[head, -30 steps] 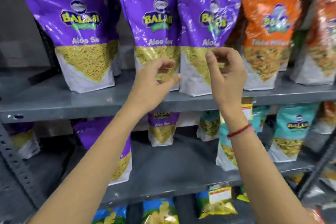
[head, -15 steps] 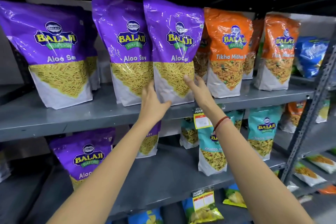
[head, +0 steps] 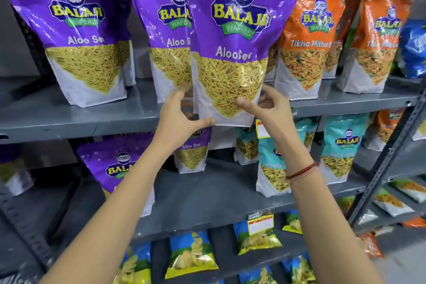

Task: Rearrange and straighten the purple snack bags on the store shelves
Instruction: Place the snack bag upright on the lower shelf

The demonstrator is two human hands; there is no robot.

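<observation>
I am gripping one purple Aloo Sev bag (head: 232,48) by its bottom corners: my left hand (head: 178,120) is pinching the 7 o'clock corner, my right hand (head: 268,108) the 5 o'clock corner. Two more purple bags (head: 78,37) are standing at 9 o'clock, two orange Tikha Mitha bags (head: 309,41) at 3 o'clock.

a shop: grey metal shelves (head: 69,120) stocked with branded snack bags (head: 76,30).
</observation>
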